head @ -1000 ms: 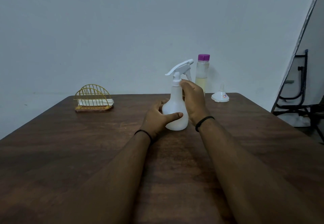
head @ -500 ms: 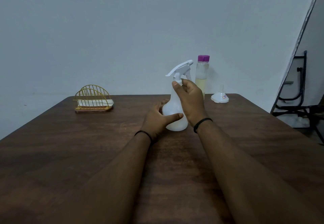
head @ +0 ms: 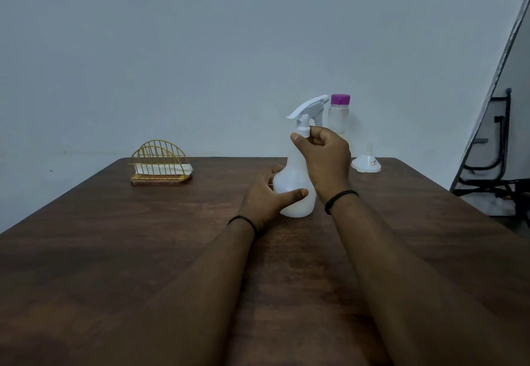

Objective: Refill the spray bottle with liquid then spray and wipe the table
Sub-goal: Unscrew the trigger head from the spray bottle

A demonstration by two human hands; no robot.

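Observation:
A white translucent spray bottle [head: 293, 176] stands upright on the dark wooden table [head: 143, 236]. My left hand [head: 266, 198] grips its round base, thumb across the front. My right hand [head: 324, 156] pinches the screw collar under the white trigger head [head: 308, 107], fingers curled round it. Behind the bottle stands a clear bottle with a purple cap [head: 339, 113], holding some pale yellow liquid; my right hand hides its lower part. A small white funnel [head: 366, 162] sits upside down to its right.
A gold wire napkin holder [head: 159, 163] with white napkins stands at the table's back left. A grey wall runs behind the table. A black metal frame [head: 499, 148] stands off the table's right side.
My right hand has slid up from the bottle's neck to the collar under the trigger head and curled its fingers round it. The left hand stays on the base.

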